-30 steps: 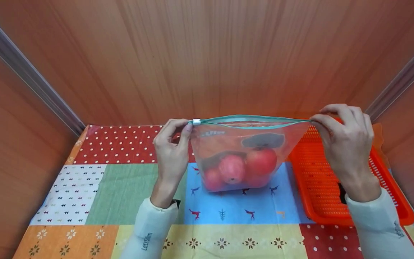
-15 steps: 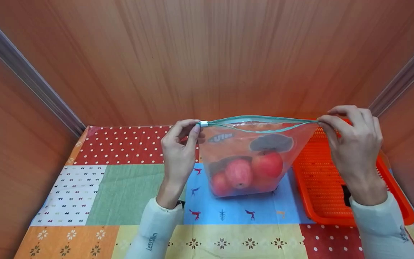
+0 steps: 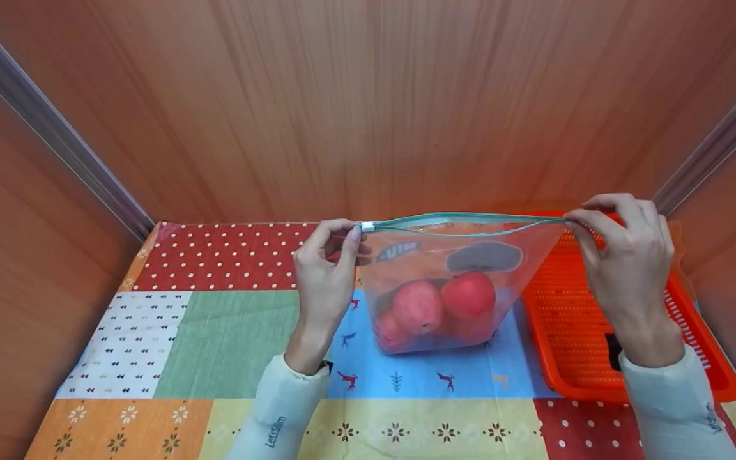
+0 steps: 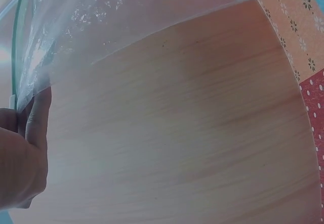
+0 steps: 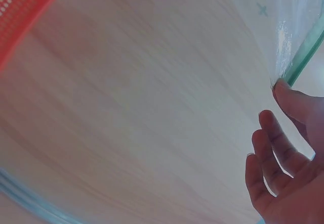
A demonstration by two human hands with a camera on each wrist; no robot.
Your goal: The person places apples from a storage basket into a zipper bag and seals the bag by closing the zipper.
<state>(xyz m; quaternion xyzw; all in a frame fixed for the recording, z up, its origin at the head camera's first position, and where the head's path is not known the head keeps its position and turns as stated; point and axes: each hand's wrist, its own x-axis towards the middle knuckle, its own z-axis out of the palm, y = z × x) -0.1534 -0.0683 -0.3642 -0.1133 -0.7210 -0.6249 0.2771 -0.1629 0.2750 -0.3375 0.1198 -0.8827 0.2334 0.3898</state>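
A clear zip bag [image 3: 381, 275] with a green zip edge hangs between both hands, its mouth parted in the middle. Several red apples [image 3: 418, 306] lie in its bottom. My left hand [image 3: 324, 275] pinches the top left corner, beside the white slider [image 3: 368, 226]. At the opposite corner, my right hand [image 3: 630, 268] pinches the green edge between thumb and forefinger. In the right wrist view the other fingers [image 5: 273, 158] of that hand are spread away from the bag [image 5: 298, 27]. The left wrist view shows the left hand [image 4: 25, 148] at the slider end of the bag [image 4: 101, 21].
An orange plastic basket [image 3: 566, 319] stands on the right, partly under the right forearm. Beneath everything lies a patchwork cloth [image 3: 234, 332]. Wood-grain panels [image 3: 368, 108] rise at the back and on both sides.
Both hands and the bag have shifted a little to the right and slightly nearer. The apples have moved along with the bag. The grip at both corners is the same.
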